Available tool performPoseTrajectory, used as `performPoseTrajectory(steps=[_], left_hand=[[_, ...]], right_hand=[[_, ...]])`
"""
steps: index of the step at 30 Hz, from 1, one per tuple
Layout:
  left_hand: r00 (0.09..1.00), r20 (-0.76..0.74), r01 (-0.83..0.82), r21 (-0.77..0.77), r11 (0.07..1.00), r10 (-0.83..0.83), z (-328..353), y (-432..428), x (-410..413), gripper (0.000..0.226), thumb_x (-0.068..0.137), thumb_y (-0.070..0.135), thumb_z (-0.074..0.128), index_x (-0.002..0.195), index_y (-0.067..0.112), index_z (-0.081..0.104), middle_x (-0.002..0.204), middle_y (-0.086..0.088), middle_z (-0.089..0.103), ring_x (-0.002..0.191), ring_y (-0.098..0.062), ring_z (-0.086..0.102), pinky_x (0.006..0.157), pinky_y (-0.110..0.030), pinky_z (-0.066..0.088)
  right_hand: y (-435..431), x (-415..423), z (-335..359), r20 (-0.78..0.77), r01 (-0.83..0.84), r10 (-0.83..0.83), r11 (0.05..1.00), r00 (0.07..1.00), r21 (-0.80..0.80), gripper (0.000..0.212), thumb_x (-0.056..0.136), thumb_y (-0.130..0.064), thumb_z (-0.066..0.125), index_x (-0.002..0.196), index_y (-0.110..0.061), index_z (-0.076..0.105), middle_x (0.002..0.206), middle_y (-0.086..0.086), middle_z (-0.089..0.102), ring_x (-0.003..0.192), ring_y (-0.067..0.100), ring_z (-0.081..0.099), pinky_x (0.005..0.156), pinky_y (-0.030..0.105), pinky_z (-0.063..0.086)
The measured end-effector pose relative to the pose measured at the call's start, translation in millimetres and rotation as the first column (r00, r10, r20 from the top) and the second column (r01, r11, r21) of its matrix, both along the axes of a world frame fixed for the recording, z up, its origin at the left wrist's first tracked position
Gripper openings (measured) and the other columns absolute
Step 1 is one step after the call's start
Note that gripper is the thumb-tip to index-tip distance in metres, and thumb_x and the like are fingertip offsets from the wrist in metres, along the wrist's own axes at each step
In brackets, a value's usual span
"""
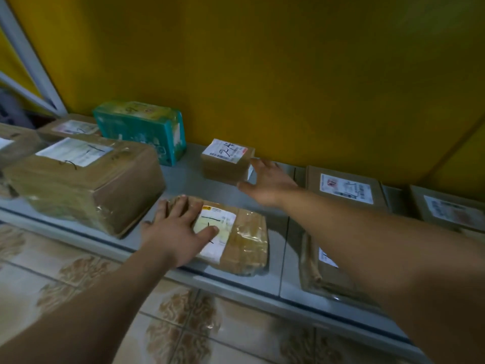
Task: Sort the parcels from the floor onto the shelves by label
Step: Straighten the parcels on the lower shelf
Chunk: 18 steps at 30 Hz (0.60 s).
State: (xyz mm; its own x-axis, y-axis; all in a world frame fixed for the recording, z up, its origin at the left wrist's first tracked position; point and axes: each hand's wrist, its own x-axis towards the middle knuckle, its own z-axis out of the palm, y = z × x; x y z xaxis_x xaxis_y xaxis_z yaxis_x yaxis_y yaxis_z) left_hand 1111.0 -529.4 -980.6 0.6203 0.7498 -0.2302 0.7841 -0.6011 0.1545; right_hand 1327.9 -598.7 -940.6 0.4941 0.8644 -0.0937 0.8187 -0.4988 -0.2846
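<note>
Grey shelf (278,227) with taped, labelled parcels (86,185)

The left hand (178,228), lower centre of the frame, and the right hand (269,182), just right of centre, are bare; both forearms (110,292) are bare out to the lower corners; short nails (215,228) show on the left hand
</note>
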Motion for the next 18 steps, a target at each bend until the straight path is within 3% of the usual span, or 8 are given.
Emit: performPoseTrajectory(steps=[4,7,13,18], left_hand=[[1.000,0.013,0.011,0.016,1.000,-0.011,-7,5,0,0.079,0.084,0.079,0.023,0.151,0.046,-0.002,0.163,0.012,-0.010,0.149,-0.026,-0.013,0.112,-0.056,0.016],[1.000,0.020,0.012,0.031,0.999,-0.013,-11,4,0,0.078,0.084,0.079,0.022,0.151,0.047,-0.003,0.162,0.012,-0.010,0.149,-0.026,-0.013,0.111,-0.055,0.018],[1.000,0.020,0.016,0.030,0.999,-0.016,-10,2,0,0.078,0.085,0.078,0.021,0.151,0.046,-0.004,0.162,0.011,-0.011,0.149,-0.027,-0.014,0.111,-0.054,0.019],[0.999,0.023,0.022,0.009,1.000,-0.022,-8,3,0,0.078,0.085,0.077,0.022,0.151,0.045,-0.003,0.162,0.010,-0.011,0.148,-0.028,-0.016,0.111,-0.056,0.018]], right_hand=[[49,6,-18,0.042,0.001,-0.002,1.000,0.999,0.028,0.079,0.097,-0.053,0.050,0.158,-0.023,0.010,0.165,0.008,0.007,0.151,0.032,0.008,0.120,0.047,0.020],[70,6,-26,0.123,-0.051,0.058,0.997,0.991,-0.059,0.076,0.098,-0.050,0.049,0.157,-0.031,0.006,0.166,0.005,-0.002,0.151,0.035,-0.003,0.120,0.053,0.016],[69,10,-33,0.228,-0.017,0.040,0.995,0.973,-0.102,0.067,0.100,-0.040,0.048,0.156,-0.033,0.011,0.164,0.006,0.009,0.151,0.036,0.003,0.118,0.057,0.019],[53,5,-13,0.175,0.011,0.014,0.990,0.985,-0.140,0.079,0.098,-0.056,0.045,0.158,-0.031,0.000,0.166,0.008,-0.005,0.152,0.035,-0.004,0.121,0.054,0.009]])
